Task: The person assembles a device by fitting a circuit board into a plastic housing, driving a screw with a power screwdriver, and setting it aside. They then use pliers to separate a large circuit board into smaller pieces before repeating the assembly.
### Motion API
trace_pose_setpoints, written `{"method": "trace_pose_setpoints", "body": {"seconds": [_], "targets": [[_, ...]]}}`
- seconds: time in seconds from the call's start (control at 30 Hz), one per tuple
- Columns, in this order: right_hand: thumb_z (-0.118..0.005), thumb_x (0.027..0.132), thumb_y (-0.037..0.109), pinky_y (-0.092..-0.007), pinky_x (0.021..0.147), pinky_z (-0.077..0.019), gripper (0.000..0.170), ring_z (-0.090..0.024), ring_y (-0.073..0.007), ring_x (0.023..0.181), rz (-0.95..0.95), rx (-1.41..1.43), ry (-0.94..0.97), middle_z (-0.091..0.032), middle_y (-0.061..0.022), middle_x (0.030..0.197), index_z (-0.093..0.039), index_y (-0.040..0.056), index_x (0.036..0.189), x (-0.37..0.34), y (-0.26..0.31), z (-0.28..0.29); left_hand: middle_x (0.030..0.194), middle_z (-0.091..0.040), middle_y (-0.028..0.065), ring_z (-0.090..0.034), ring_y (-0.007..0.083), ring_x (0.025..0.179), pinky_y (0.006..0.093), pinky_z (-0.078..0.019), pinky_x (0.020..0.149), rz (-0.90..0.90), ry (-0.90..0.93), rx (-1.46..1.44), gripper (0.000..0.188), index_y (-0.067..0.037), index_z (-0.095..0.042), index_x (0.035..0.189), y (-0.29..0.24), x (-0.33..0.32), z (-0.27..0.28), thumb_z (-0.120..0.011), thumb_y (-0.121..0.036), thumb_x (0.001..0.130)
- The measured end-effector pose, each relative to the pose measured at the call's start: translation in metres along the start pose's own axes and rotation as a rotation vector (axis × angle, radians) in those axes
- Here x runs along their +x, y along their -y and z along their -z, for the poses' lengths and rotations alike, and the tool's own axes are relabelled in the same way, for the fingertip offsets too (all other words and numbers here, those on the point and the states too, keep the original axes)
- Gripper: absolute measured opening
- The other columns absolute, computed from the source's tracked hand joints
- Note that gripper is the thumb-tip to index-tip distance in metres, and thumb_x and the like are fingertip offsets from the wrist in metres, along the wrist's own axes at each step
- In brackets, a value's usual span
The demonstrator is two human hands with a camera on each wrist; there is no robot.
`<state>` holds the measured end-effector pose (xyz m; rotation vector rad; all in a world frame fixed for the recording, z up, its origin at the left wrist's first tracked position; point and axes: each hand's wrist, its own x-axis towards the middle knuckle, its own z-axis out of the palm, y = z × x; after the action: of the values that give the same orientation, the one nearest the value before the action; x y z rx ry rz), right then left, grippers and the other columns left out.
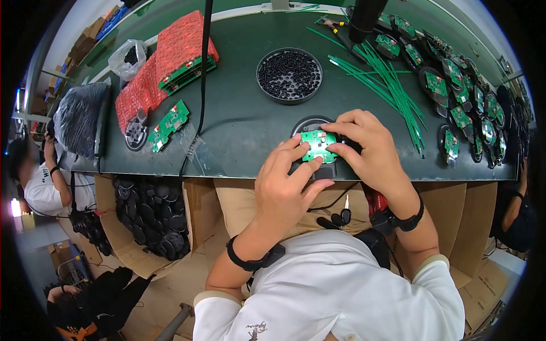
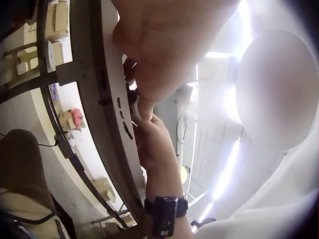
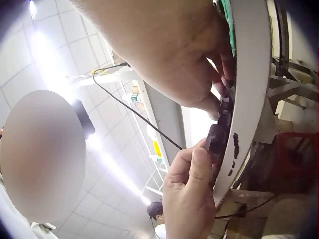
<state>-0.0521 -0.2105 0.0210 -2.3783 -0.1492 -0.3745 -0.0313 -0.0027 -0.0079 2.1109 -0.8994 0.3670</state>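
Observation:
A green circuit board (image 1: 317,145) lies on a round black housing (image 1: 311,121) close to the table's front edge. The left hand (image 1: 282,179) touches the board's left and lower edges with its fingertips, thumb held apart. From the right, the right hand (image 1: 367,149) has its index finger and thumb at the board's upper right and right edge. In the right wrist view, the left hand (image 3: 192,191) is against the dark housing (image 3: 219,134), and the right hand (image 3: 189,64) reaches its far end. The left wrist view shows the housing mostly hidden behind the hands.
A round dish (image 1: 289,75) of small black parts stands behind the hands. Green strips (image 1: 387,85) and pliers (image 1: 335,28) lie right of it. Many housings with boards (image 1: 460,116) fill the right side. Red bubble wrap (image 1: 181,45) and a loose board (image 1: 169,126) are at left.

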Motion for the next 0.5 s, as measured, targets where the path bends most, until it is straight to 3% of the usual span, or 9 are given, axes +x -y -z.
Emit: {"method": "trace_pose_setpoints", "body": {"seconds": [0.2,0.5], "targets": [[-0.082,0.081,0.013,-0.0378,0.078,-0.0522,0.028,-0.063,-0.0255,0.094,0.039,-0.016,0.003,-0.067,-0.0044,0.103,-0.08,0.0127,0.109,0.0,-0.001,0.0,0.113,-0.072,0.0118,-0.068,0.035,0.117,0.0519,-0.0538,0.103,0.005,-0.019,0.043,0.054,-0.005,-0.075,0.107,0.002,-0.003,-0.004,-0.095,-0.033,0.065],[-0.083,0.079,0.011,-0.0385,0.078,-0.0522,0.027,-0.063,-0.0251,0.096,0.013,0.023,-0.002,-0.066,-0.0035,0.106,-0.079,0.0112,0.106,0.0,-0.001,-0.002,0.115,-0.073,0.0137,-0.07,0.0354,0.113,0.0522,-0.0552,0.102,-0.054,-0.093,0.044,0.053,-0.003,-0.072,0.104,0.005,-0.008,-0.011,-0.094,-0.034,0.066]]}}
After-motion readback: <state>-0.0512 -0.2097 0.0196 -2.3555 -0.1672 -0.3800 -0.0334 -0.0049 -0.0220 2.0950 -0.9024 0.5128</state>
